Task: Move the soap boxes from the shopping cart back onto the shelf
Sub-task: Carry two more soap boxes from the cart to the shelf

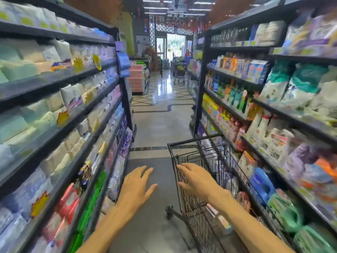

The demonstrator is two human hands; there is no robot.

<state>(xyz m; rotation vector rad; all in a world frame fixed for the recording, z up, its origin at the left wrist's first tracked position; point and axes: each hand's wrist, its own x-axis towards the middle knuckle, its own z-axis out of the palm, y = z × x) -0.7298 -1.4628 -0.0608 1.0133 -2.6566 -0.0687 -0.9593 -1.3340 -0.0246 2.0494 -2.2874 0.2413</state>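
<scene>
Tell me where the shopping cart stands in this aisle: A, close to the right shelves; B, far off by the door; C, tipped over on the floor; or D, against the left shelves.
A: the shopping cart stands upright close beside the right shelves, with the right hand at its near wall and the left hand open over the bare floor.

Two bare forearms show, with no sleeve on either up to the picture's lower edge. The left hand (135, 187) and the right hand (196, 179) wear no glove. No ring, watch or band shows on fingers or wrists.
</scene>
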